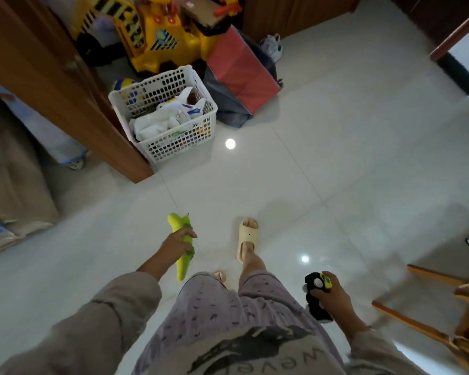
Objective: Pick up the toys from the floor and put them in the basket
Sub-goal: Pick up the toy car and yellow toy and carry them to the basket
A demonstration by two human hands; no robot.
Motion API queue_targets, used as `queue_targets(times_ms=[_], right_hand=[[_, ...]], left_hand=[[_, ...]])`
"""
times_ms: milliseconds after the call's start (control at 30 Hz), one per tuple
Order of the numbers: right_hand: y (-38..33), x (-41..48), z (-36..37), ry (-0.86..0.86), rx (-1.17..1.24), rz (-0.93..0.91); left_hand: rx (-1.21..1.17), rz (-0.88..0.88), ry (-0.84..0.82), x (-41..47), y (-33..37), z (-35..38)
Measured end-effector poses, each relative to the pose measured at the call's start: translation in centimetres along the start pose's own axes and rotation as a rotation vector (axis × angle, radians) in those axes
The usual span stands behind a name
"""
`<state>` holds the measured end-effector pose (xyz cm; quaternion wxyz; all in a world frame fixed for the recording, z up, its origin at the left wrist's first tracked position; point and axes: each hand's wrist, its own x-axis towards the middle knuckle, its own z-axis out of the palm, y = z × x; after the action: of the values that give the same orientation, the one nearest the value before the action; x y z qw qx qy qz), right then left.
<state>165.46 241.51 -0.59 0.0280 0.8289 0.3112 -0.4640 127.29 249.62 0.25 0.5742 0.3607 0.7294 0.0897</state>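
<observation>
The left hand [178, 240] is closed around the middle of a yellow-green plush toy [183, 247], which hangs lengthwise through the grip, one end pointing up and forward, the other trailing down toward the person's leg. The right hand [332, 295] grips a black toy car [316, 296] with white wheels and a yellow part near the fingertips [326, 274]; the fingers wrap over its top and side. Both toys are held off the floor [336, 171], at the person's sides.

Between the hands, the person's patterned lilac trousers [228, 307] lead down to a foot in a cream slipper [247, 239], planted on the glossy pale tiles.

Ahead and to the left, well apart from both hands, stands the white plastic lattice basket [190, 143] on the floor, set against the corner of a brown wooden panel [73, 104]. It already holds white plastic bags [171, 115] and other small items seen through the holes. Just behind the basket is a ball [122, 83], and beyond that a large yellow ride-on digger toy [157, 36]. To the right of the basket, a red folded box or bag [241, 66] leans over dark fabric [228, 104].

At the lower right edge, part of a wooden chair [444, 320] shows.
</observation>
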Motion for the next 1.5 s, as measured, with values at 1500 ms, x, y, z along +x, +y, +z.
queue_targets(times_ms=[1500], right_hand=[[-62.9, 24.8, 0.3, -0.325, -0.471, -0.294]], left_hand=[[-0.234, -0.310, 0.232, 33.2, 16.8, -27.5]])
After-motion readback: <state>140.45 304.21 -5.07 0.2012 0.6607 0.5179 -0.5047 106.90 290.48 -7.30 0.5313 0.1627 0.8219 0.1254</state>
